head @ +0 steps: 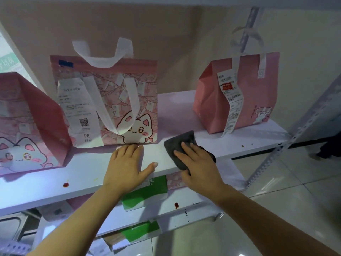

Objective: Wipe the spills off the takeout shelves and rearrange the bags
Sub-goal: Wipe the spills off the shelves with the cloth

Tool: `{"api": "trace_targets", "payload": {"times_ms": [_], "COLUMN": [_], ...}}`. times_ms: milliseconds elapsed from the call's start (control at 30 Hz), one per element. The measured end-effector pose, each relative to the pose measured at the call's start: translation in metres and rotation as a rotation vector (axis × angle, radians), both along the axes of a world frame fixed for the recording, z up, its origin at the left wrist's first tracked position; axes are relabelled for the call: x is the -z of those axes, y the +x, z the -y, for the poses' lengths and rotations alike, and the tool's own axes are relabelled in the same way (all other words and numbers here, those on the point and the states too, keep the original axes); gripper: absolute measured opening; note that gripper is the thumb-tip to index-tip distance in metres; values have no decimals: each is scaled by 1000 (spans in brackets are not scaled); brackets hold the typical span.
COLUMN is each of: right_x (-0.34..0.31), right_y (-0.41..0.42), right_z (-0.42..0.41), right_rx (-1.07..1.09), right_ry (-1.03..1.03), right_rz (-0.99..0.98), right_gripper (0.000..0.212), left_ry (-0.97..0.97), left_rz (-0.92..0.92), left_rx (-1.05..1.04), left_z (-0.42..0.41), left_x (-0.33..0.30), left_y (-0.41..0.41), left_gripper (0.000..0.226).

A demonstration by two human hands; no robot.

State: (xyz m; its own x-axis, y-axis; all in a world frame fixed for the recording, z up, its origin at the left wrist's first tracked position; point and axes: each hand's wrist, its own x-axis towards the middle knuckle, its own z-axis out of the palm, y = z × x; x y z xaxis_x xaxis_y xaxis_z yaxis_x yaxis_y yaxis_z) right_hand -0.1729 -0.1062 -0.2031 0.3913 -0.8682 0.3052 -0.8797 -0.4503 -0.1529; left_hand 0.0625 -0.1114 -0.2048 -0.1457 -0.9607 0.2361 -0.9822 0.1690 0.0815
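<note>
My right hand (198,161) presses a dark grey cloth (182,143) flat on the white shelf (239,139), near its front edge. My left hand (127,163) lies flat and empty on the shelf, fingertips touching the base of the middle pink cat bag (110,100), which carries a receipt. A second pink cat bag (27,126) stands at the left. A plain pink bag (238,93) with a long receipt stands at the right. A red spill (65,184) sits on the shelf's front left. Small brown specks (242,145) lie at the right.
The lower shelf (193,200) holds a green and white bag (147,193) and shows a red spot (176,205) with dark drips. Another green bag (140,231) sits below that. A perforated metal upright (273,156) frames the right side. Tiled floor lies to the right.
</note>
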Motion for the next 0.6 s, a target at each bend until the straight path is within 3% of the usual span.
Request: {"api": "trace_targets", "payload": {"times_ms": [200, 367, 600], "right_x": [8, 6, 8], "right_y": [-45, -121, -194], "right_z": [0, 9, 26], "right_rx": [-50, 95, 322], "right_ry": [-91, -136, -91], "right_rz": [-5, 57, 144], "right_gripper": [49, 49, 47], "left_ry": [36, 50, 46], "left_rz": [-7, -27, -82], "left_rx": [-6, 124, 117], "left_z": [5, 9, 17], "left_x": [-5, -4, -1], "left_y": [-11, -55, -65], "left_gripper": [75, 71, 65]}}
